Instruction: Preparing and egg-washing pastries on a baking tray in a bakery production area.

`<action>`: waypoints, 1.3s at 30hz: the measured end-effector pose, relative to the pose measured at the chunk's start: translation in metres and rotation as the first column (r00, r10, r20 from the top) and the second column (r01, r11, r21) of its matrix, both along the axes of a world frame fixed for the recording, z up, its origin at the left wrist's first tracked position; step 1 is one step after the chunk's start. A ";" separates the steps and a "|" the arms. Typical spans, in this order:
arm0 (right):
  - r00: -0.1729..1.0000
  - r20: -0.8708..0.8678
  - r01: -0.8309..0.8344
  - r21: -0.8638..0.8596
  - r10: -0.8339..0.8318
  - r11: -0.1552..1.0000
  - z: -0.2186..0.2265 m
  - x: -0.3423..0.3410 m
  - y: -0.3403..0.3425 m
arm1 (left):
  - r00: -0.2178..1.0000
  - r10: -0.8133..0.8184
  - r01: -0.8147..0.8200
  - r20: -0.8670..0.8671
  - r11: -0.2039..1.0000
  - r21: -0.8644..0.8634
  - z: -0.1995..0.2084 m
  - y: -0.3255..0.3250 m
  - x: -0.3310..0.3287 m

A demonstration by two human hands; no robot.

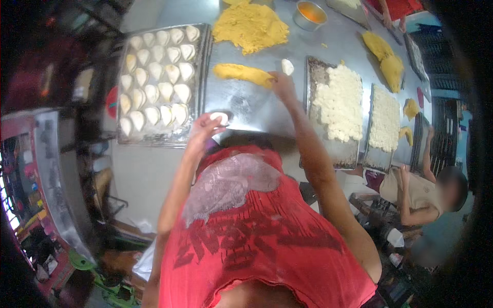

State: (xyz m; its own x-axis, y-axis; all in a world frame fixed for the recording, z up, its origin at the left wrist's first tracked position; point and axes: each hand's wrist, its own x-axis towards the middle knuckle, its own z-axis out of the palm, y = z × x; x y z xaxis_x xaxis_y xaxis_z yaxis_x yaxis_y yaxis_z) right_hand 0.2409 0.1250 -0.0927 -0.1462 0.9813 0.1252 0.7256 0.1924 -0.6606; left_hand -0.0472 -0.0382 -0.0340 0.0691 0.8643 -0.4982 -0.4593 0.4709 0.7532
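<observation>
My left hand (204, 128) is closed on a small white dough piece (220, 117) at the near edge of the metal table. The fingers of my right hand (282, 84) are closed on the right end of a long yellow roll of filling (239, 73). Just beyond that hand lies another white dough piece (287, 66). To the left, a baking tray (204, 56) bears rows of white half-moon pastries (152, 93). A large crumbly yellow mound (250, 26) of filling sits at the far side.
A metal bowl (310, 15) with orange contents stands at the back. On the right are two trays of pale dough pieces (338, 102) (384, 118) and a yellow filling mass (385, 61). A person (416, 192) works at the right side; another person's hands show at the far right corner.
</observation>
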 end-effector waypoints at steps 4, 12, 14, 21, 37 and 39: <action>0.959 0.279 -0.003 0.193 -0.052 0.981 0.017 -0.021 -0.031 | 0.999 0.010 -0.010 0.033 1.000 0.000 -0.003 -0.007 -0.007; 0.974 0.061 0.224 -0.189 -0.216 0.956 0.026 0.007 -0.051 | 0.996 -0.076 0.078 -0.045 0.996 0.045 -0.014 0.006 0.005; 0.998 0.005 0.066 -0.040 -0.066 0.997 0.006 -0.003 -0.110 | 0.997 -0.075 0.075 0.022 0.997 0.020 -0.014 0.006 0.009; 0.852 -0.480 0.003 -0.398 -0.211 0.917 0.039 -0.032 -0.141 | 0.986 -0.165 0.165 0.008 0.980 -0.110 -0.026 0.001 0.041; 0.762 -0.642 -0.394 -0.563 -0.083 0.727 0.071 -0.025 -0.094 | 0.881 -0.267 0.292 -0.391 0.956 0.005 0.051 0.027 0.074; 0.862 -0.500 -0.335 -0.445 0.079 0.830 0.072 -0.029 -0.093 | 0.988 -0.113 0.108 -0.106 0.993 -0.051 0.039 0.024 0.076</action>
State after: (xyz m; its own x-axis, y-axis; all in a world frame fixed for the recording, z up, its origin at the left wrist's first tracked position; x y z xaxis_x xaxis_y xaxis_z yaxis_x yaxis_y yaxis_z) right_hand 0.2119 0.0321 -0.0211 -0.4072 0.8722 -0.2710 0.3100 -0.1471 -0.9393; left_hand 0.0289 -0.0143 0.0050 0.1063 0.8312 -0.5458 -0.3193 0.5484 0.7729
